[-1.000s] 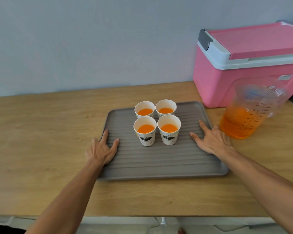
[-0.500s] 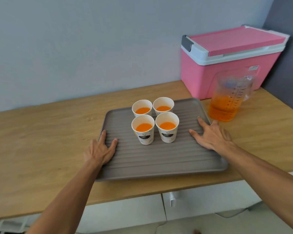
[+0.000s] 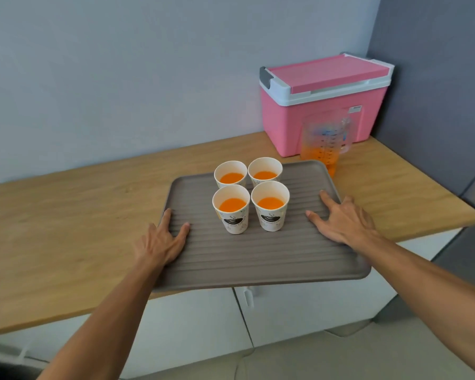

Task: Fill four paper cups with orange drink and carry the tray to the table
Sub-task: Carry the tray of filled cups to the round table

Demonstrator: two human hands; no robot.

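Cups [image 3: 232, 222] of orange drink, four in a tight square, stand upright on the grey ribbed tray [image 3: 258, 259] (none filled to the rim). Your left grip [image 3: 159, 242] clasps the tray's left rim, your right grip [image 3: 346, 222] its right rim, thumbs on top. The tray's near edge juts past the wooden surface [image 3: 66, 229]. Just behind it stand a clear jug [image 3: 324, 144] of orange drink and a pink cooler [image 3: 321, 111].

Person visible only as two forearms [image 3: 102, 311], left hand [image 3: 159, 242] and right hand [image 3: 346, 220]. Both hands bare. Forearms bare along whole visible length, slim, tapering toward wrists. Tendon ridges and knuckles stand out on back of right hand. Fingernails too small to judge.
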